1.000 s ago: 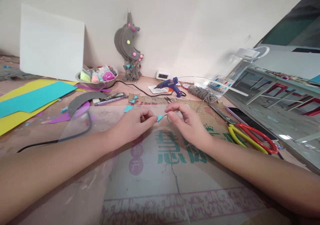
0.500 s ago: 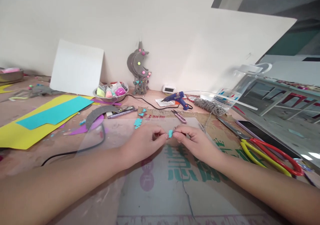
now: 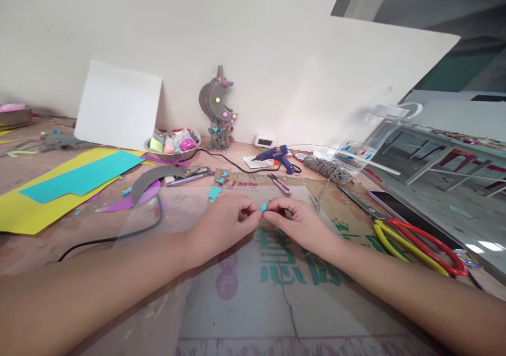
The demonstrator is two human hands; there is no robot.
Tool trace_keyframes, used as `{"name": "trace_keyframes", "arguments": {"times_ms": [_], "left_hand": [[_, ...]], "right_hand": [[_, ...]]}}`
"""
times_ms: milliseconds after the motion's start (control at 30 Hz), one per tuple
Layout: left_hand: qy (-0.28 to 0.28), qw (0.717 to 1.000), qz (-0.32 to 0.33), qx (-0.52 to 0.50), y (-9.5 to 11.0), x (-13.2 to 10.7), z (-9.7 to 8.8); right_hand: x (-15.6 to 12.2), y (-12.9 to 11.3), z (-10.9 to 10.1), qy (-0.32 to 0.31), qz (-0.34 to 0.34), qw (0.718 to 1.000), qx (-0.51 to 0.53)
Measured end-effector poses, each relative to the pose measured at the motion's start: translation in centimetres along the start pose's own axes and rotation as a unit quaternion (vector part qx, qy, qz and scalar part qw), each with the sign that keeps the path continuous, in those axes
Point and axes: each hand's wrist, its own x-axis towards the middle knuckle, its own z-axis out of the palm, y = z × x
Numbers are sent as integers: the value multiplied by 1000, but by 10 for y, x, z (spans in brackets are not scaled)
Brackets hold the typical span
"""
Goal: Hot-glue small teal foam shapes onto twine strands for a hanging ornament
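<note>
A small teal foam piece is pinched between the fingertips of both hands above a clear plastic sheet laid over printed cardboard. My left hand closes on it from the left. My right hand closes on it from the right, fingers pressed together. A thin grey string seems to run from the piece, but it is too fine to be sure. More teal cut-outs lie just beyond the hands.
A blue glue gun, a small cutter, a coil of grey twine, red and yellow scissors and a phone lie to the right. Yellow and teal foam sheets, a bowl of clay and a grey moon ornament lie left and behind.
My hands have drawn close together and the fingertips now meet on the teal piece. The view has tilted up, showing more of the wall.
</note>
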Motion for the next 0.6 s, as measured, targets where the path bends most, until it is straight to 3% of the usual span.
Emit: {"name": "trace_keyframes", "arguments": {"times_ms": [400, 600], "left_hand": [[-16, 1000, 0, -15, 1, -1, -1], [-21, 996, -51, -72, -1, 0, -3]], "right_hand": [[-1, -4, 0, 1, 20, 1000, 5], [0, -1, -1, -7, 16, 1000, 14]]}}
